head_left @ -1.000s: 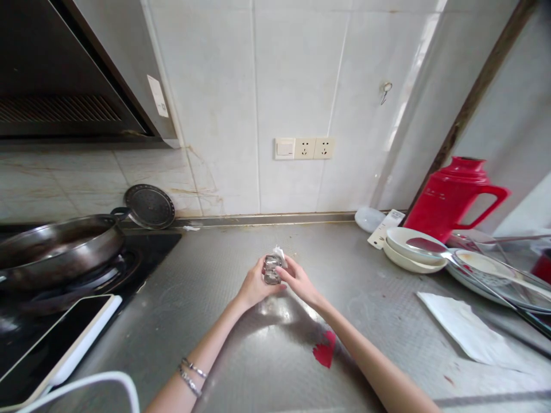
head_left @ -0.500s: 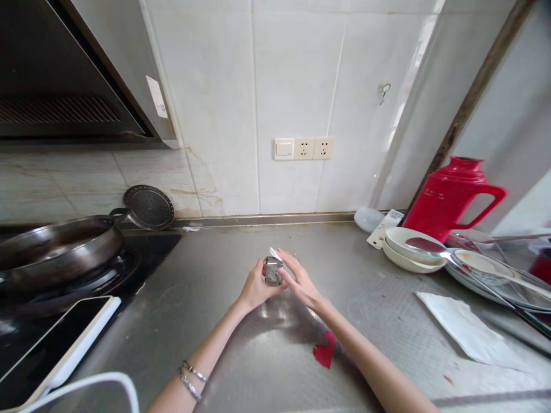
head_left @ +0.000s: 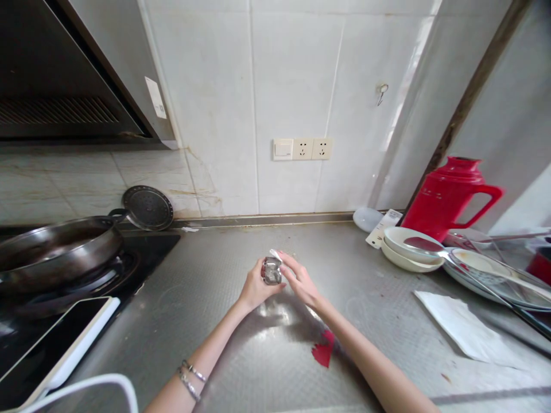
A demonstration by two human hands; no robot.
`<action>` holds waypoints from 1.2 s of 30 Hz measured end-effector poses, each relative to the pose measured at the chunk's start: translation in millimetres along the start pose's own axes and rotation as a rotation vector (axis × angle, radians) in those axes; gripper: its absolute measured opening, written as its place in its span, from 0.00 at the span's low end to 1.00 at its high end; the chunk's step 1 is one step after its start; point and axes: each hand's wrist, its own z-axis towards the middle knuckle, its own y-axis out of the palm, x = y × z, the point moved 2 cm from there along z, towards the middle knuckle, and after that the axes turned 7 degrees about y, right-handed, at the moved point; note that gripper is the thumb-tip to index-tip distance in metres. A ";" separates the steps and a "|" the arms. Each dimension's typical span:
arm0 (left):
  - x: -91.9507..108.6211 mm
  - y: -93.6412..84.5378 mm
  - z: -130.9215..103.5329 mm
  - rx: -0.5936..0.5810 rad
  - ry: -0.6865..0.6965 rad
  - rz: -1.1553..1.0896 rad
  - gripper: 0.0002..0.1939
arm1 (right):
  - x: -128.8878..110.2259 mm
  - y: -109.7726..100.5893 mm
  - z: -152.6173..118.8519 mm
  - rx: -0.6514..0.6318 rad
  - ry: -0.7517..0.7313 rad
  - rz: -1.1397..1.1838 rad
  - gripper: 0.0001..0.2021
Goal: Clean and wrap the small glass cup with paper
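My left hand (head_left: 256,291) is closed around a small clear, greyish object (head_left: 272,271) that looks like glass, held above the steel counter (head_left: 206,321). A bit of white tissue or wrap (head_left: 274,253) shows at its upper edge, by the fingertips of my right hand (head_left: 302,281). These fingers press against the object's right side, bent and close together. A ragged scrap of red (head_left: 322,351) lies on the counter beside my right forearm. The far side of the object is hidden by my fingers.
To the left, a metal pan (head_left: 60,249) sits on the black stove, with a phone (head_left: 55,344) at its front. On the right stand a red thermos (head_left: 447,198), stacked bowls (head_left: 411,261), plates with utensils, and a white paper sheet (head_left: 462,332).
The white piece at the object's top has shifted slightly under my right fingers, and the object has turned a little. My hands stay in nearly the same place.
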 end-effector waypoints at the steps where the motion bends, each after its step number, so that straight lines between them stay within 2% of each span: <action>1: -0.7 -0.7 0.3 0.004 0.000 -0.002 0.34 | 1.2 -0.3 0.4 0.008 0.012 -0.003 0.22; 7: -5.4 -3.3 1.7 0.033 0.042 0.028 0.30 | -8.0 -0.7 -4.3 0.000 -0.143 -0.133 0.22; 13: -2.6 1.8 0.0 -0.043 0.143 0.104 0.28 | -21.2 -4.2 -7.1 -0.057 -0.255 -0.315 0.22; 16: -0.6 4.0 -1.4 -0.061 0.175 0.127 0.31 | -20.3 -7.7 -5.0 -0.044 -0.227 -0.352 0.19; 19: -1.3 3.9 -1.6 -0.033 0.174 0.130 0.35 | -19.1 -11.4 -3.4 -0.001 -0.193 -0.350 0.17; 22: -2.3 3.1 -0.9 -0.017 0.167 0.127 0.34 | -21.9 -12.3 -4.8 0.021 -0.237 -0.335 0.16; 26: -1.0 4.3 -1.0 -0.062 0.154 0.093 0.30 | -25.9 -7.8 -7.4 -0.032 -0.306 -0.335 0.18; 32: -0.9 5.5 -2.9 -0.052 0.146 0.114 0.34 | -17.8 -9.6 -2.6 -0.012 -0.173 -0.300 0.18; 36: -2.9 4.8 -1.8 -0.026 0.137 0.068 0.33 | -19.1 -11.5 -3.3 0.017 -0.187 -0.275 0.17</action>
